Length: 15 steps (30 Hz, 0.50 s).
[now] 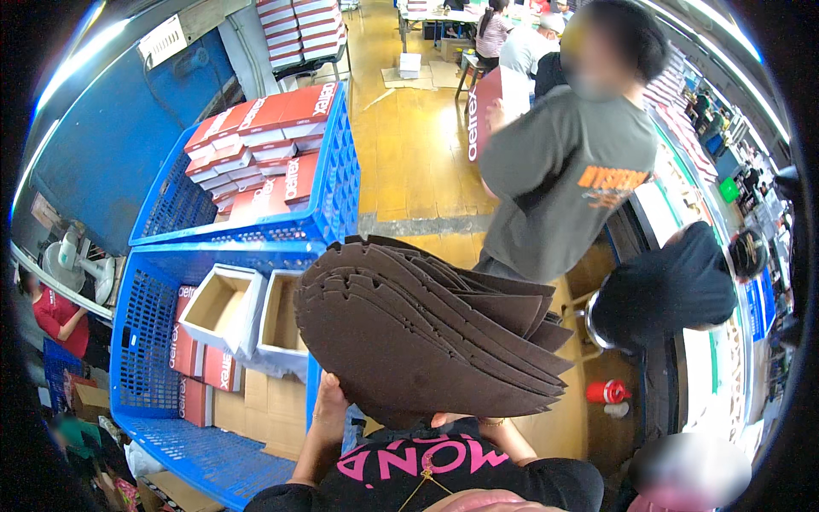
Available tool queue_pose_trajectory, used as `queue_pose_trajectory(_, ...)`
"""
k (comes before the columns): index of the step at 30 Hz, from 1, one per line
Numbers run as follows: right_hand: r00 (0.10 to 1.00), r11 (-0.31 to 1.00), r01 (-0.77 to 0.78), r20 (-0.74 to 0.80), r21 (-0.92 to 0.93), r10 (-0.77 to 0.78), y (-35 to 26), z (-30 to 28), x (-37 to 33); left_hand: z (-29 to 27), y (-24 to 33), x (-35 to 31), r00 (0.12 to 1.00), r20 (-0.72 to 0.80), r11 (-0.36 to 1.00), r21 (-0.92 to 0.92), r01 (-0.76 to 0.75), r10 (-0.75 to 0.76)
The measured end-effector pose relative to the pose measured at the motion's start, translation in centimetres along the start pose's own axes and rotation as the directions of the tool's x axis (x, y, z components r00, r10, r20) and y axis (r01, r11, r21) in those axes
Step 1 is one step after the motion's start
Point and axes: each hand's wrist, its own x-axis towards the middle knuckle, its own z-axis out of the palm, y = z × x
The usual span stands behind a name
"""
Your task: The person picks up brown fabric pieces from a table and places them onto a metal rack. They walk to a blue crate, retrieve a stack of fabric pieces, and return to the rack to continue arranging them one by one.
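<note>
A thick stack of dark brown sheets [409, 341] with rounded, notched edges is held up in front of my chest; they look like foam or board, and I cannot tell which. Its layers fan apart toward the right. My left hand [330, 396] grips the stack at its lower left edge, thumb showing and the other fingers hidden beneath. Under the near edge, my right hand [445, 419] supports it, mostly covered by the sheets. Just left of the stack is a blue plastic crate [141, 341] with open white boxes [223, 305] and red shoe boxes [196, 401] inside.
Beyond it, a second blue crate [337, 179] is piled with red and white shoe boxes [247, 141]. A person in a grey shirt [563, 179] stands ahead right, holding a red box [486, 102]. Another person in black [670, 286] is by the conveyor line [695, 324] at right.
</note>
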Motion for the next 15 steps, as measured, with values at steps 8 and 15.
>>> queue_pose_trajectory(8, 0.987, 0.996, 0.081, 0.141, -0.044, -0.074, -9.5, -8.9, 18.6, 9.2, 0.2, 22.5, 0.998, 0.058, 0.998, -0.055, -0.021, 0.024)
queue_pose_trajectory(15, 0.973, 0.995, 0.077, 0.223, -0.055, -0.063, -16.2, -13.0, 35.8, 15.6, 3.1, 41.4, 0.928, -0.157, 0.941, 0.012, -0.339, 0.337)
